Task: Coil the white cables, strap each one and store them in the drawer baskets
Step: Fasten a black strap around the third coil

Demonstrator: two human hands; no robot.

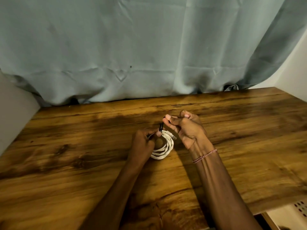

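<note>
Coil of white cable [166,150] on wooden table [66,155], left hand [142,143] gripping the coil's left rim to steady the loops; right hand [187,128] pinches black strap [161,127] at the coil's far edge, probably to cinch it.

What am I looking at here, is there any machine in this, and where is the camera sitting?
There is no machine: these are a person's two bare hands. The one picture comes from a camera worn on the person's head, looking forward and down. A wooden table fills the view, with a blue-grey curtain hanging behind it. The left hand grips a coiled white cable near the table's middle. A black strap sticks up from the coil's far side, and the right hand seems to pinch its free end between thumb and fingertips. A corner of a white perforated basket shows below the table's edge at the lower right.
</note>
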